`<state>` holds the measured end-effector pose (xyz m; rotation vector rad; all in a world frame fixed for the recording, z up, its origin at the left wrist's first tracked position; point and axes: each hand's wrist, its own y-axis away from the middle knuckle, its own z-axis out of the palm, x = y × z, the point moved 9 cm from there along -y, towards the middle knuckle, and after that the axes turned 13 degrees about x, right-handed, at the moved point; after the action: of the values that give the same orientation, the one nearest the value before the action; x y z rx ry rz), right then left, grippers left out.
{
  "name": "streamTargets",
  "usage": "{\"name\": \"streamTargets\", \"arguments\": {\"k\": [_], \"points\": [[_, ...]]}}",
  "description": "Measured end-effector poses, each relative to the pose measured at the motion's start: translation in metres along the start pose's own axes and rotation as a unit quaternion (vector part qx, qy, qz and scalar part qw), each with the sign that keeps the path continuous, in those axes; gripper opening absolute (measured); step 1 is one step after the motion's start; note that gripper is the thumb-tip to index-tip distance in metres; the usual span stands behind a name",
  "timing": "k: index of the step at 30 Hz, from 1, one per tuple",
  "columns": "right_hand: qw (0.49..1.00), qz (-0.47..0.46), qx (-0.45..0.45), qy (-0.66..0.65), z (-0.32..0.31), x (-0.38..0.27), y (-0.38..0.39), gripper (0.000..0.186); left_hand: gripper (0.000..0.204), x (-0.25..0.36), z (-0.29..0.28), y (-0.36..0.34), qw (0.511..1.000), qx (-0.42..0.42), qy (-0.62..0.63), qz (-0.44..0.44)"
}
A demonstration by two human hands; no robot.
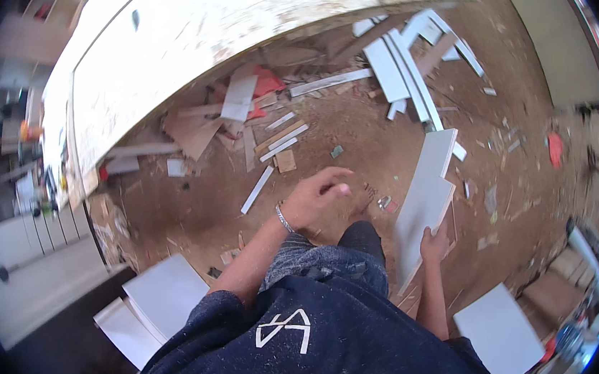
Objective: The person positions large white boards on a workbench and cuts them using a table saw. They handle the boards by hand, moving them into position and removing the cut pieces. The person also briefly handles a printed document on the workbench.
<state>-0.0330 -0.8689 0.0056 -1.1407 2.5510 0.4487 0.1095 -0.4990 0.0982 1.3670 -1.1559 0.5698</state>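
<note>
My right hand (435, 244) grips a white board (420, 200) by its edge and holds it upright at my right side. The board has a stepped outline near its far end, so a second panel may lie against it; I cannot tell. In front of my body, my left hand (320, 196) hangs in the air with a bracelet (284, 219) on its wrist. Its fingers are loosely bent and apart, and nothing is in them.
A large worktable (226, 21) spans the far side. White and brown offcuts (386, 70) litter the dirt floor beneath it. White panels (169, 293) stand behind me on the left, and another white panel (500, 333) lies behind on the right. A tall board (561, 39) leans at far right.
</note>
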Motion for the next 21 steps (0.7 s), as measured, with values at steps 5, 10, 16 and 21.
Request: {"name": "streamTargets", "arguments": {"k": [5, 10, 16, 21], "points": [[0.984, -0.151, 0.042, -0.081, 0.019, -0.096, -0.055, 0.039, 0.047, -0.089, -0.025, 0.026, 0.982, 0.028, 0.168, -0.078], [0.97, -0.064, -0.023, -0.233, 0.091, -0.149, -0.041, 0.044, 0.071, -0.312, -0.032, 0.082, 0.906, 0.062, 0.188, -0.374], [0.905, 0.154, -0.141, -0.372, 0.217, -0.193, 0.104, 0.041, 0.077, -0.326, -0.056, 0.144, 0.764, 0.047, 0.474, -0.435], [0.858, 0.29, -0.275, -0.323, 0.265, -0.277, 0.26, 0.055, 0.043, -0.384, -0.148, 0.205, 0.634, 0.27, 0.677, -0.258]]}}
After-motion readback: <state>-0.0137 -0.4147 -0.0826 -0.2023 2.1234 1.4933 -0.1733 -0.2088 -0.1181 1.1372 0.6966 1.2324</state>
